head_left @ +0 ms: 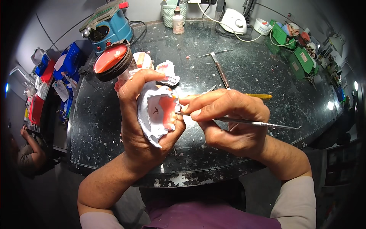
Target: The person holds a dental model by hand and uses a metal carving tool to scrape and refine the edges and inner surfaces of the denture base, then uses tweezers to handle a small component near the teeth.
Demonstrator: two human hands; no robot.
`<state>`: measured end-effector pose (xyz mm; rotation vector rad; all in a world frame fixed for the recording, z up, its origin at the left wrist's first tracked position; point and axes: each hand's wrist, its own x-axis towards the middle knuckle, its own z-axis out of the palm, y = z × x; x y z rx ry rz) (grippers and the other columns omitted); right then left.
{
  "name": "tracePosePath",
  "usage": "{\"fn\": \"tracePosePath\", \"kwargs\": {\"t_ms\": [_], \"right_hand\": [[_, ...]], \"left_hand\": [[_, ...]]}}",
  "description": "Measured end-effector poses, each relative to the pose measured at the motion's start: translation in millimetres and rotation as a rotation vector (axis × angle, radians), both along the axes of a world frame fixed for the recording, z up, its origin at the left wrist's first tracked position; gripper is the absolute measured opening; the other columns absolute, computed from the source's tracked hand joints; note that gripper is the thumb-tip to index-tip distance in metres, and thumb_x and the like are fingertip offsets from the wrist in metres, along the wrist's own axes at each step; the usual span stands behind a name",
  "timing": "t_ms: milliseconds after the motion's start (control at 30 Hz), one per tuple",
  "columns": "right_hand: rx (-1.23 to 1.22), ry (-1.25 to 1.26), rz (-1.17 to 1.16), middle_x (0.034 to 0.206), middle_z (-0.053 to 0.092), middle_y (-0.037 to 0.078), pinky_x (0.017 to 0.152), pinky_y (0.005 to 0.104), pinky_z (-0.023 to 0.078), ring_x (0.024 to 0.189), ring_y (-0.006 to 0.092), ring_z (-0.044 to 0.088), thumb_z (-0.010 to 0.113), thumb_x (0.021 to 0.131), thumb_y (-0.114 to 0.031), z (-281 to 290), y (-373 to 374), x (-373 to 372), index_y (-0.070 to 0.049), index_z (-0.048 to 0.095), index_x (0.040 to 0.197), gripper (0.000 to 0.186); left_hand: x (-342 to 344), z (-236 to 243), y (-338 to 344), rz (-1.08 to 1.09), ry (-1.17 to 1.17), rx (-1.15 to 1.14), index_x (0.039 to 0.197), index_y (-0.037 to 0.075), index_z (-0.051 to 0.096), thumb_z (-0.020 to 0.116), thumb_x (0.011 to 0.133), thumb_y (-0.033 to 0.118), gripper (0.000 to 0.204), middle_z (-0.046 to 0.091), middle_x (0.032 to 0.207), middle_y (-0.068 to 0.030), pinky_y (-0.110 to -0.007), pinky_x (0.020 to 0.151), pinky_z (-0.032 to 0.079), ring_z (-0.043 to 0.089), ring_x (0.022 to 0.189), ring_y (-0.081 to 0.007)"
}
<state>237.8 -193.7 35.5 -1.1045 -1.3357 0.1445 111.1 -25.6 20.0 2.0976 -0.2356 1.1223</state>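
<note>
My left hand [133,129] is closed around a white plaster dental cast [146,122] and holds it above the table. Pink wax [166,108] with a row of teeth lines the cast's right side, and a small dark mark is drawn on the plaster. In my right hand [232,118] is a thin metal dental carver [263,123], pinched like a pen. Its working tip meets the tooth edge of the cast, partly hidden by my fingers. Just beyond my left hand lies a second, smaller plaster cast [169,76] with pink on it.
A round tin of red wax [111,59] stands at left, before a blue machine [108,28]. Behind are a pink bottle [178,22] and a white device [233,21]. A brown-handled tool [220,71] and a yellow handle [259,96] lie right. Green bins [301,59] line the right. Another person [32,150] sits far left.
</note>
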Motion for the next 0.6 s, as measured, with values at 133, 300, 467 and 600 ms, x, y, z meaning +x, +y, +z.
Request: {"fn": "tracePosePath", "kwargs": {"t_ms": [133,300,467,600], "right_hand": [[-0.004,-0.014,0.006,0.105,0.077,0.016,0.096,0.0362,0.059,0.108,0.0266,0.075,0.075,0.079,0.008,-1.3,0.6,1.0,0.0,0.072,0.099,0.022],[-0.007,-0.055,-0.002,0.105,0.077,0.014,0.095,0.0366,0.06,0.109,0.0275,0.075,0.076,0.078,0.007,1.1,-0.2,0.3,0.0,0.072,0.099,0.023],[-0.007,-0.201,-0.009,0.105,0.077,0.013,0.094,0.0374,0.061,0.109,0.0284,0.075,0.077,0.077,0.008,6.8,-0.3,3.7,-0.002,0.072,0.1,0.026],[-0.003,-0.174,-0.039,0.106,0.077,0.012,0.094,0.0382,0.061,0.11,0.0279,0.075,0.077,0.077,0.008,4.7,0.2,2.0,-0.003,0.073,0.1,0.027]], "left_hand": [[-0.9,-0.5,-0.1,0.017,0.025,-0.007,0.145,0.003,0.035,0.073,0.079,0.005,0.075,0.044,0.133,-0.0108,-0.034,0.096,0.052,0.057,0.109,-0.0175],[-1.8,1.9,-4.2,-0.024,0.026,-0.151,0.139,0.002,0.04,0.074,0.073,-0.004,0.074,0.051,0.13,-0.0135,-0.036,0.104,0.045,0.054,0.117,-0.0227],[-2.1,6.7,-3.0,-0.029,0.078,-0.181,0.139,0.001,0.041,0.076,0.074,-0.001,0.074,0.049,0.129,-0.0125,-0.037,0.109,0.043,0.052,0.123,-0.0233],[-2.3,3.3,-3.8,-0.013,0.102,-0.224,0.14,0.001,0.041,0.076,0.074,-0.001,0.074,0.049,0.129,-0.0122,-0.038,0.11,0.043,0.052,0.123,-0.0225]]}}
